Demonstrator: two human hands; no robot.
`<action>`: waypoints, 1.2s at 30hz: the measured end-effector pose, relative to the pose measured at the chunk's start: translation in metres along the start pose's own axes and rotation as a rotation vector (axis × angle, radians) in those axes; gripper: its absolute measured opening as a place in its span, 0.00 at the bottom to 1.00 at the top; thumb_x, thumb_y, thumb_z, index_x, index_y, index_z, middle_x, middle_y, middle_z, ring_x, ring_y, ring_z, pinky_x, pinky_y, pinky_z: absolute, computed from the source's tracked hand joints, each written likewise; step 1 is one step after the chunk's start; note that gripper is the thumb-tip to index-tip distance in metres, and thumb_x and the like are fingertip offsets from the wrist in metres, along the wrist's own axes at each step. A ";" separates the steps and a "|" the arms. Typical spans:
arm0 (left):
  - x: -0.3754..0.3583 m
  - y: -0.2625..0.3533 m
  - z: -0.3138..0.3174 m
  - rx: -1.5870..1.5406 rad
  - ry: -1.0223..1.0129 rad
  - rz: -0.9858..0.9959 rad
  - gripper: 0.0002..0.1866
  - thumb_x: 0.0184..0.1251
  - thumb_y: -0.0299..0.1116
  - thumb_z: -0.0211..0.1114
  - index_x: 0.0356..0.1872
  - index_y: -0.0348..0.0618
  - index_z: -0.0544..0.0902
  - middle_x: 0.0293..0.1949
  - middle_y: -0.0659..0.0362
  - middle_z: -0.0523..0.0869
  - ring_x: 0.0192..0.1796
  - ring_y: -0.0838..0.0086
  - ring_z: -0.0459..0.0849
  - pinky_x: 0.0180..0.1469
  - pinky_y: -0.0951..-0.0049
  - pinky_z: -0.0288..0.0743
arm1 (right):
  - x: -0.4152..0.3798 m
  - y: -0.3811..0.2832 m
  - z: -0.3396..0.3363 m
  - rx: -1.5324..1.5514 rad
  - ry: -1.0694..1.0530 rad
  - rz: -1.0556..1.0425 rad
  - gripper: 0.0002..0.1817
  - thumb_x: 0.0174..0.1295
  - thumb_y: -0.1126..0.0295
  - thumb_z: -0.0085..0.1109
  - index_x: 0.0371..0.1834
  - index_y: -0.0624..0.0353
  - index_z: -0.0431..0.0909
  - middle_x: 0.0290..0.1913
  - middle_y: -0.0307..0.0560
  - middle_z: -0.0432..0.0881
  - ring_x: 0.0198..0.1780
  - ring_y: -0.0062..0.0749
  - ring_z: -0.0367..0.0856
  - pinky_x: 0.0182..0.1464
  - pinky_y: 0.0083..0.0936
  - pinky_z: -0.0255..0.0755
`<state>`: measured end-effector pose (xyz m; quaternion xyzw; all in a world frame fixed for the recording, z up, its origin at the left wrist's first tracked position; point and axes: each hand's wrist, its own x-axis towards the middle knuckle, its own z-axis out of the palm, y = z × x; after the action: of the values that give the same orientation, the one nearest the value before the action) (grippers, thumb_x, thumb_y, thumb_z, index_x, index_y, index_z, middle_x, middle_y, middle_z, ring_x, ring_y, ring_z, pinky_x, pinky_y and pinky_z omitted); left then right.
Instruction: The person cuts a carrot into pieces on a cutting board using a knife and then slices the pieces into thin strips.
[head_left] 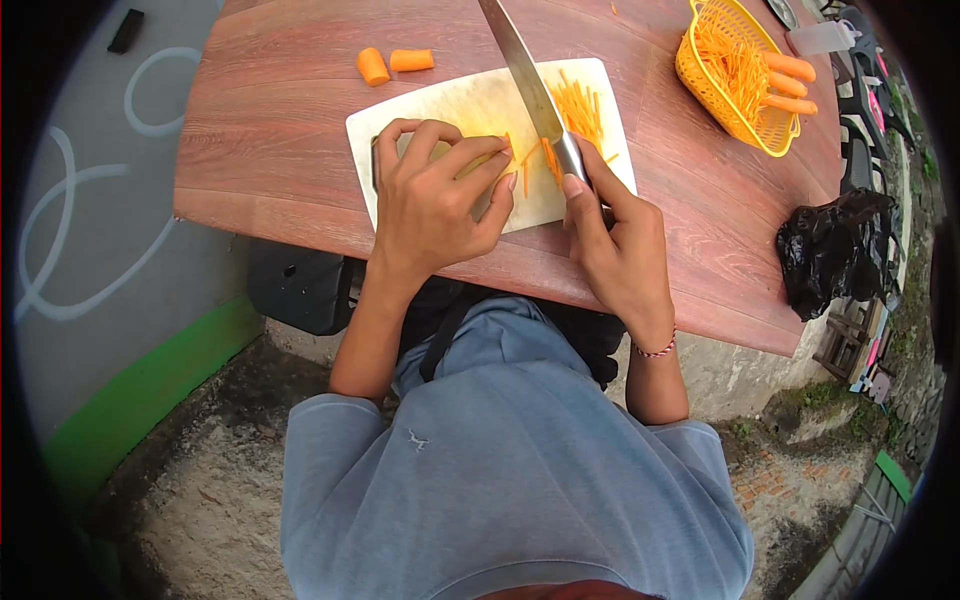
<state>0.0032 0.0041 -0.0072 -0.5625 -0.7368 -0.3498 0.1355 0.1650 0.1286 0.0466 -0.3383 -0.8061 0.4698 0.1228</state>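
My right hand (622, 245) is wrapped round the handle of a kitchen knife (527, 80), whose long blade points away from me over the cutting board (420, 110). Cut carrot strips (578, 108) lie in a pile to the right of the blade, and a few loose ones sit just left of the handle. On the board's left half my left hand (435, 190) has its fingers bent and fingertips close together. A thin piece of carrot (508, 146) shows at those fingertips, mostly hidden by them.
Two short carrot chunks (392, 63) lie beyond the board on the wooden table (280, 120). A yellow basket (710, 85) at the right holds shredded carrot and several whole carrots (790, 85). Near it are a clear squeeze bottle (822, 38) and a black plastic bag (835, 250) at the table's edge.
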 end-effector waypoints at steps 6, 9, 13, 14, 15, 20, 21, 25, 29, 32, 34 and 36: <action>0.004 0.001 -0.006 -0.011 0.038 -0.005 0.09 0.59 0.30 0.77 0.41 0.46 0.96 0.46 0.67 0.95 0.47 0.67 0.85 0.60 0.59 0.71 | -0.011 -0.005 0.002 0.085 -0.021 -0.011 0.22 0.80 0.68 0.60 0.72 0.67 0.79 0.34 0.71 0.84 0.33 0.56 0.89 0.41 0.39 0.80; 0.005 0.000 -0.010 -0.050 0.122 -0.026 0.10 0.59 0.25 0.76 0.43 0.45 0.96 0.47 0.64 0.96 0.46 0.66 0.86 0.54 0.65 0.74 | -0.022 -0.004 0.006 0.103 -0.057 -0.022 0.23 0.80 0.69 0.59 0.74 0.68 0.76 0.36 0.72 0.84 0.37 0.60 0.89 0.43 0.41 0.80; 0.005 -0.002 -0.021 -0.134 0.225 -0.072 0.10 0.62 0.21 0.75 0.43 0.42 0.95 0.46 0.60 0.96 0.44 0.66 0.86 0.51 0.67 0.78 | -0.036 -0.003 0.015 0.064 -0.096 -0.036 0.25 0.80 0.70 0.59 0.76 0.69 0.74 0.37 0.74 0.84 0.39 0.68 0.87 0.44 0.45 0.79; 0.006 -0.004 -0.025 -0.133 0.223 -0.070 0.10 0.62 0.21 0.75 0.43 0.42 0.95 0.46 0.60 0.96 0.44 0.66 0.86 0.51 0.67 0.78 | -0.037 -0.001 0.018 0.069 -0.090 -0.049 0.25 0.80 0.69 0.59 0.75 0.70 0.75 0.36 0.73 0.83 0.39 0.68 0.87 0.44 0.45 0.79; 0.006 -0.005 -0.031 -0.135 0.209 -0.103 0.10 0.63 0.21 0.75 0.44 0.41 0.95 0.47 0.60 0.96 0.45 0.66 0.86 0.52 0.67 0.78 | -0.036 -0.001 0.016 0.072 -0.090 -0.050 0.25 0.80 0.69 0.59 0.75 0.70 0.75 0.36 0.73 0.83 0.39 0.68 0.87 0.44 0.45 0.79; -0.003 -0.020 -0.059 -0.066 0.030 -0.218 0.11 0.63 0.22 0.76 0.46 0.41 0.95 0.50 0.58 0.95 0.48 0.65 0.86 0.54 0.66 0.79 | -0.020 0.009 -0.002 0.027 -0.016 0.053 0.25 0.82 0.67 0.57 0.75 0.70 0.75 0.33 0.70 0.84 0.36 0.62 0.88 0.41 0.44 0.78; -0.009 -0.025 -0.062 -0.055 -0.037 -0.247 0.10 0.62 0.24 0.77 0.45 0.43 0.95 0.50 0.60 0.94 0.48 0.65 0.85 0.55 0.65 0.77 | -0.018 0.008 -0.007 0.011 -0.037 0.109 0.25 0.82 0.66 0.57 0.76 0.69 0.75 0.33 0.69 0.84 0.34 0.59 0.88 0.41 0.43 0.78; -0.015 -0.034 -0.063 -0.100 -0.171 -0.290 0.10 0.61 0.26 0.78 0.44 0.45 0.94 0.50 0.62 0.92 0.49 0.64 0.83 0.58 0.62 0.75 | -0.018 0.012 -0.005 0.017 -0.025 0.033 0.25 0.82 0.66 0.57 0.76 0.68 0.75 0.33 0.69 0.84 0.33 0.58 0.88 0.41 0.43 0.78; -0.011 -0.035 -0.064 -0.125 -0.224 -0.325 0.08 0.62 0.27 0.78 0.41 0.43 0.93 0.49 0.61 0.91 0.49 0.62 0.83 0.58 0.60 0.75 | -0.019 0.013 -0.005 0.024 -0.024 0.033 0.25 0.82 0.65 0.57 0.77 0.67 0.75 0.35 0.70 0.85 0.35 0.59 0.88 0.41 0.43 0.78; -0.008 -0.038 -0.064 -0.116 -0.267 -0.320 0.07 0.63 0.28 0.78 0.40 0.41 0.91 0.50 0.60 0.90 0.51 0.60 0.81 0.60 0.60 0.74 | -0.020 0.015 -0.005 0.028 -0.022 0.019 0.25 0.81 0.65 0.58 0.76 0.67 0.75 0.36 0.70 0.85 0.36 0.61 0.88 0.42 0.44 0.78; -0.007 -0.039 -0.065 -0.103 -0.303 -0.295 0.07 0.66 0.29 0.76 0.42 0.41 0.89 0.49 0.59 0.88 0.52 0.60 0.81 0.61 0.59 0.72 | -0.021 0.015 -0.007 0.029 -0.015 0.000 0.25 0.81 0.65 0.58 0.76 0.67 0.75 0.37 0.70 0.85 0.37 0.62 0.88 0.43 0.45 0.78; -0.007 -0.037 -0.064 -0.079 -0.301 -0.271 0.07 0.68 0.29 0.75 0.43 0.41 0.88 0.48 0.58 0.87 0.53 0.59 0.81 0.61 0.58 0.71 | -0.022 0.012 -0.008 0.008 -0.047 0.035 0.25 0.81 0.66 0.58 0.76 0.68 0.75 0.38 0.71 0.85 0.38 0.64 0.88 0.43 0.47 0.78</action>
<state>-0.0406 -0.0482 0.0213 -0.5089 -0.8034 -0.3054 -0.0469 0.1905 0.1236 0.0433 -0.3409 -0.8008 0.4829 0.0968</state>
